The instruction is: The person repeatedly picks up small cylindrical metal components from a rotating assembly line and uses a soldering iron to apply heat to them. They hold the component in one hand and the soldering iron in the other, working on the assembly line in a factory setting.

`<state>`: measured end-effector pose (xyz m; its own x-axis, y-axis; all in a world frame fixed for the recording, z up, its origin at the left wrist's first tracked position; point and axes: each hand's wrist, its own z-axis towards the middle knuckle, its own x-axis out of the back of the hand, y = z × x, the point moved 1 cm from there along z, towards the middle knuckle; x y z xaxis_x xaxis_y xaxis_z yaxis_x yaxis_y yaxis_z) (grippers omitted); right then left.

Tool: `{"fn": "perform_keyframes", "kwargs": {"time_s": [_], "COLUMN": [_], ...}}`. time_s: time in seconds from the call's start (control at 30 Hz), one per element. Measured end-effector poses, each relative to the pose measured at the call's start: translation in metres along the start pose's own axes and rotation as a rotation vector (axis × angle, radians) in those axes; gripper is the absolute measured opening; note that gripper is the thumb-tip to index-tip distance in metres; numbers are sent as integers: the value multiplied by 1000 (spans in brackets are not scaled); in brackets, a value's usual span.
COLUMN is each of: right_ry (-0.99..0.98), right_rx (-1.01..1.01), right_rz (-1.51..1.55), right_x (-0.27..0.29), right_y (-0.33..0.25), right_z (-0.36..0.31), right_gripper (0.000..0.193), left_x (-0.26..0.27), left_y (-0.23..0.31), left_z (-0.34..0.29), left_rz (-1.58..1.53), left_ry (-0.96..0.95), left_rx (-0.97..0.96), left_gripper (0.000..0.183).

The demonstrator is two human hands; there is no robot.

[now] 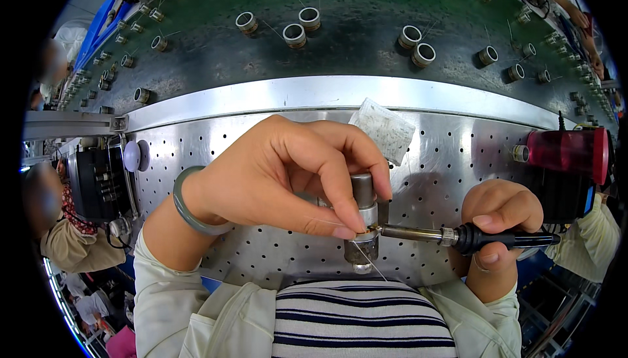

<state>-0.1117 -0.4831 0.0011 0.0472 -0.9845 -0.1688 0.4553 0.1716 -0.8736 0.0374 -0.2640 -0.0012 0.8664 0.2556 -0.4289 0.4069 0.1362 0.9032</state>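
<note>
My right hand (502, 217) grips a black-handled soldering iron (418, 234), its tip pointing left and reaching a metal cylindrical part (364, 248) in front of my chest. Thumb and forefinger of my left hand (294, 178) are pinched together at that part, right by the iron's tip. A thin wire (370, 261) runs out from under the pinch, down to the right. Whether the fingertips hold the wire alone or also press on the part is hard to make out. Behind them a grey cylinder (362, 190) stands in line with the part, partly covered by my fingers.
A perforated metal worktop (261, 253) lies under my hands, with a stained white pad (386, 129) behind them. Beyond a metal rail (294, 93), a green conveyor belt (209, 57) carries many metal rings (294, 35) with wires. A red translucent container (566, 152) stands at right.
</note>
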Motion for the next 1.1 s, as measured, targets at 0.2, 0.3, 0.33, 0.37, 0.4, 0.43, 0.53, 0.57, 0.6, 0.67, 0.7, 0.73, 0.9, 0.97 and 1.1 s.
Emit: {"fn": "perform_keyframes", "kwargs": {"time_s": [0.2,0.3,0.33,0.37,0.4,0.43,0.53,0.57,0.6,0.67,0.7,0.73,0.9,0.97,1.1], "right_ry": [-14,-26,-26,-27,-28,-30,-37,-39,-41,-45,-48,-51,-56,-47,-25], "right_rx": [-3,-1,1,3,6,10,19,21,23,22,21,28,29,20,31], "right_rz": [-3,-11,-15,-18,-21,-28,-42,-43,-44,-53,-57,-62,-89,-93,-105], "right_x": [1,2,2,2,2,2,2,2,2,2,2,2,1,1,0], "right_y": [1,1,1,1,1,1,1,1,1,0,0,0,-1,-2,-3], "right_z": [-1,1,0,0,0,1,1,2,2,2,2,2,3,3,2], "right_gripper": [30,30,30,29,29,29,29,29,29,28,28,28,29,28,26], "left_x": [1,1,1,1,1,2,3,0,-1,-1,-1,-1,-4,-7,-9], "left_y": [-1,-1,-1,0,0,0,0,3,5,8,9,10,11,13,12], "left_z": [0,1,1,1,1,1,2,2,2,4,4,4,5,7,7], "left_rz": [7,6,8,9,10,12,-23,-62,-101,-87,-80,-86,-87,-55,-79], "left_ry": [-10,-10,-11,-13,-14,-36,-45,-12,21,0,-10,0,41,40,80], "left_rx": [-6,-5,-2,1,5,-4,16,52,88,173,216,226,248,206,247], "left_gripper": [15,15,15,16,16,18,28,33,37,45,49,50,56,58,64]}}
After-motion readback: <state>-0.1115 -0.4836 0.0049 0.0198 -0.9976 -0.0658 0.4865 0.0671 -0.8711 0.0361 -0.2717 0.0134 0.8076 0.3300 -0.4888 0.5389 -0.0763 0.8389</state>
